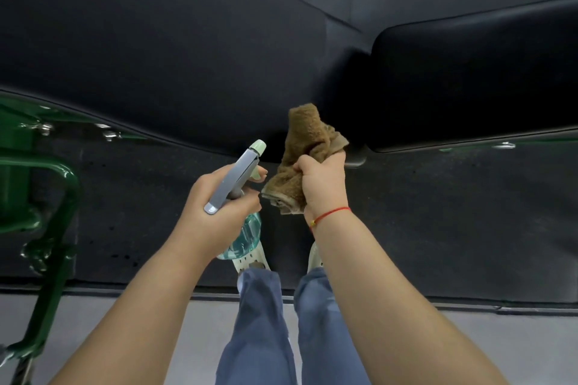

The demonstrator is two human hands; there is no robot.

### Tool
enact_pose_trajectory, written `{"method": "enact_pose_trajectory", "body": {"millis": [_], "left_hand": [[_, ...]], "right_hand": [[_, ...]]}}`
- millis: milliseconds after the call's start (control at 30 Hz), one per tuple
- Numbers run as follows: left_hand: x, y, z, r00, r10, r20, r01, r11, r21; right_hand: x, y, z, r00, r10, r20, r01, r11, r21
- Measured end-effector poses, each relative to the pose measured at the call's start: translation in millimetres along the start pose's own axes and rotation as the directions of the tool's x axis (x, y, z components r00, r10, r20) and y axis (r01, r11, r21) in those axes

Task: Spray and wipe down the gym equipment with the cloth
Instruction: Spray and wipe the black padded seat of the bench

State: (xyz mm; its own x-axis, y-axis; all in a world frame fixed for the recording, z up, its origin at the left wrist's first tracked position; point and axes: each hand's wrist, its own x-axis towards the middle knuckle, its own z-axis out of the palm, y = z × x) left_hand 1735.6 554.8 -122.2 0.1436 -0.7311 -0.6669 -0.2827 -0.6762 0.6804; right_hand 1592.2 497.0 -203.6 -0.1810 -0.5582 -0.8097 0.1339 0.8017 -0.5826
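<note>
A long black padded bench (pixel 175 50) runs across the upper half of the view, with a second black pad (pixel 475 84) to its right. My left hand (pixel 215 206) grips a spray bottle (pixel 234 178) with a grey head, pale green nozzle and clear blue body; the nozzle points toward the bench edge. My right hand (pixel 319 181) holds a bunched brown cloth (pixel 308 141) just below the gap between the two pads. The cloth does not touch the padding.
A green metal frame (pixel 47 197) of the machine stands at the left, reaching down to the floor. Dark rubber matting (pixel 453 212) lies under the bench, with a grey floor (pixel 125 337) nearer me. My legs and pale shoes are below the hands.
</note>
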Motion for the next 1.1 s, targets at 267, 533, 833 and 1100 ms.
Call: {"method": "enact_pose_trajectory", "body": {"millis": [267,533,833,1100], "left_hand": [[-8.7,-0.2,-44.9,0.991,-0.017,-0.133,0.007,0.997,-0.074],[-12.4,-8.1,-75.5,0.99,-0.028,-0.135,0.016,0.996,-0.088],[-5.6,-14.5,-75.3,0.997,0.015,-0.075,-0.025,0.99,-0.139],[-6.4,-25.4,-59.9,0.999,0.04,-0.035,-0.044,0.993,-0.109]], "right_hand": [[-14.9,-54.2,67.9,0.95,-0.297,0.091,0.311,0.914,-0.261],[-2.9,-42.3,74.6,0.998,0.008,0.055,-0.015,0.992,0.127],[4.1,-27.0,52.3,0.971,0.239,0.007,-0.237,0.958,0.164],[-2.8,-10.1,33.9,0.983,0.143,0.113,-0.169,0.946,0.276]]}}
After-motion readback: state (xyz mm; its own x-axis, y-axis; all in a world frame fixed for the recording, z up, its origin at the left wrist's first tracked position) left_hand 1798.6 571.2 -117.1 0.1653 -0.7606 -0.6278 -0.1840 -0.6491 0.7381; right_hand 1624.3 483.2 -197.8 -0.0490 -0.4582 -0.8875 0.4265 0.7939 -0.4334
